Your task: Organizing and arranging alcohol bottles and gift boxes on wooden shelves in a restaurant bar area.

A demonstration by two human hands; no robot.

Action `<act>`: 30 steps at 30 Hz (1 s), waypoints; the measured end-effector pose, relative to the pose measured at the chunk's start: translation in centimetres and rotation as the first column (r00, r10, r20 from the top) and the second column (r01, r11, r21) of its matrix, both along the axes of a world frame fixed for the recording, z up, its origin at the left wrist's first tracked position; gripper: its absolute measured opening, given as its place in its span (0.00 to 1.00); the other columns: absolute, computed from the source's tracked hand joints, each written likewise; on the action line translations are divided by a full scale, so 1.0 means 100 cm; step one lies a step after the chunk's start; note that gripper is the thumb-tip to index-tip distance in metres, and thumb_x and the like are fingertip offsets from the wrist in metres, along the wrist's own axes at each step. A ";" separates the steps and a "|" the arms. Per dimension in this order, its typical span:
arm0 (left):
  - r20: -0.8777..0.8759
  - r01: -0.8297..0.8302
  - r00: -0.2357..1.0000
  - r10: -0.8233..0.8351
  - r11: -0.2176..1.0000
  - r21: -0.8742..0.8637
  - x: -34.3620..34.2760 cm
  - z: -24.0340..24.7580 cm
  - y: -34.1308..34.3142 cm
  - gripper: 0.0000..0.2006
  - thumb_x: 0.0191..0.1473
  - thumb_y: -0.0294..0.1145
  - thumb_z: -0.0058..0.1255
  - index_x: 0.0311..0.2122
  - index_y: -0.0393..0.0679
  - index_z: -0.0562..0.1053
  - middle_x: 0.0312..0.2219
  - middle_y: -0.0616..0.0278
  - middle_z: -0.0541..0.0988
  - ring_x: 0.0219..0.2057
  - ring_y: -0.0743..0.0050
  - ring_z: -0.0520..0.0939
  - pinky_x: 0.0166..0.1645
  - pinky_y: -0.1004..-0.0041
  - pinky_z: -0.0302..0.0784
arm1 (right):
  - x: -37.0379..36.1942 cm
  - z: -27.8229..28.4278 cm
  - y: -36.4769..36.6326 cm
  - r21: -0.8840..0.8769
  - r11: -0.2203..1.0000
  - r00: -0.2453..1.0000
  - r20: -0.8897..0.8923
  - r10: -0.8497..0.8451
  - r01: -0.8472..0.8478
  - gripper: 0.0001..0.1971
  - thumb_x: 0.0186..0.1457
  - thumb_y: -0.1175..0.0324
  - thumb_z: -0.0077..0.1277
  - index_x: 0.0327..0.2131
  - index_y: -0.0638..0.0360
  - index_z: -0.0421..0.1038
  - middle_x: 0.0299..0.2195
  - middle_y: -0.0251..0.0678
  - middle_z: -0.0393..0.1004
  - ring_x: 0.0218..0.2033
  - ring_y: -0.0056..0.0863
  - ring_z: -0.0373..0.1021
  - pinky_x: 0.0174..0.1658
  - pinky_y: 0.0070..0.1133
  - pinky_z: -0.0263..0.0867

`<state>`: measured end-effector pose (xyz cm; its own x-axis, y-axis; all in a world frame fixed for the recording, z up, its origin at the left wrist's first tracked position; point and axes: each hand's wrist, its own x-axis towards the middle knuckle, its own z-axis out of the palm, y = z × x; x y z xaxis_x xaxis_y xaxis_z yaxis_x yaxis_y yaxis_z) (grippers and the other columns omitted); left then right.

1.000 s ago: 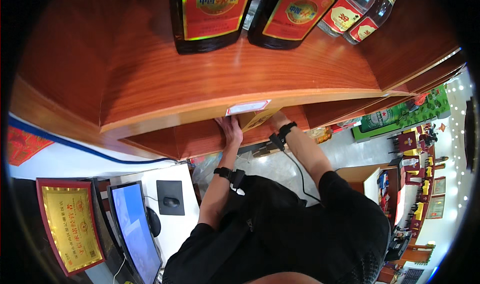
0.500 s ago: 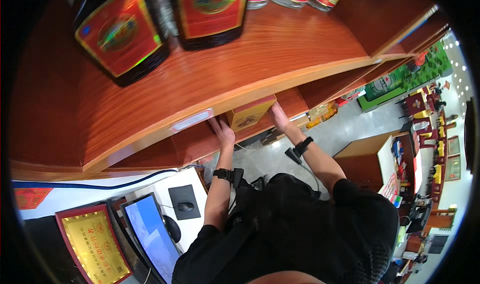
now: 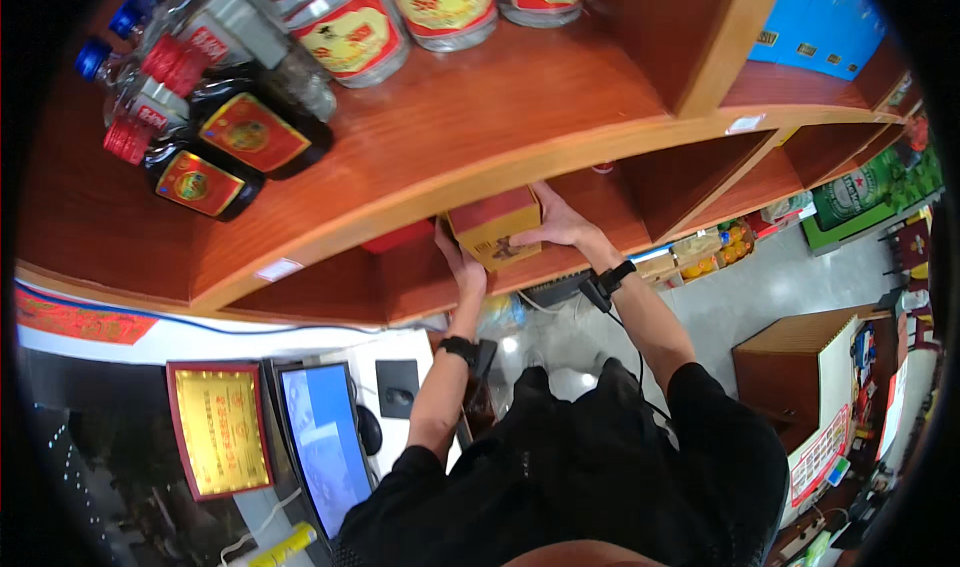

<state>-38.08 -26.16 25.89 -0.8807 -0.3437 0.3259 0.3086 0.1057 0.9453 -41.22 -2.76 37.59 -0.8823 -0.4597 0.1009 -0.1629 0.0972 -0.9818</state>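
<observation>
A yellow carton box [image 3: 508, 248] with a dark red top stands in the lower compartment of a brown wooden shelf [image 3: 420, 284], near its front edge. My left hand [image 3: 464, 263] presses its fingers along the box's left side. On the opposite side, my right hand [image 3: 560, 224] grips the box, its thumb lying across the yellow front and its fingers along the right side. The box is held between both hands. Its back is hidden under the upper shelf board. Each wrist wears a black strap with a small device.
Glass bottles with red and yellow labels [image 3: 440, 2] and dark flat bottles [image 3: 255, 132] stand on the upper board. A red item [image 3: 400, 237] lies left of the box. A monitor [image 3: 325, 452] and a mouse pad [image 3: 397, 387] are on the white desk at lower left; a cabinet [image 3: 790, 377] stands right.
The view has shifted, showing more bottles and shelf. My right hand has gone from flat beside the box to gripping it, thumb over the front. More of the box's top shows.
</observation>
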 end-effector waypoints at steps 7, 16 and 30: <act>-0.181 -0.389 0.921 0.344 0.839 -0.381 -0.024 0.053 0.109 0.69 0.41 0.42 0.83 0.77 0.32 0.43 0.72 0.38 0.57 0.73 0.46 0.58 0.77 0.54 0.51 | 0.127 -0.029 0.147 -0.148 0.953 0.913 -0.279 -0.296 0.264 0.74 0.29 0.45 0.81 0.77 0.63 0.48 0.73 0.54 0.55 0.73 0.55 0.53 0.77 0.48 0.44; -0.213 -0.729 0.662 0.719 0.550 -0.408 -0.073 0.057 0.232 0.67 0.35 0.38 0.86 0.72 0.25 0.49 0.65 0.31 0.65 0.64 0.32 0.69 0.71 0.46 0.66 | 0.240 0.011 0.424 -0.230 0.955 0.980 -0.011 -0.197 0.189 0.72 0.33 0.40 0.81 0.76 0.67 0.50 0.66 0.55 0.54 0.70 0.52 0.54 0.73 0.42 0.49; -0.047 -0.571 0.742 0.669 0.595 -0.566 0.061 0.043 0.322 0.54 0.40 0.38 0.81 0.66 0.31 0.58 0.59 0.35 0.72 0.60 0.36 0.77 0.66 0.51 0.72 | 0.177 0.071 0.591 -0.159 0.809 0.762 -0.274 -0.588 0.566 0.71 0.32 0.42 0.80 0.75 0.70 0.52 0.65 0.50 0.61 0.70 0.46 0.57 0.72 0.41 0.54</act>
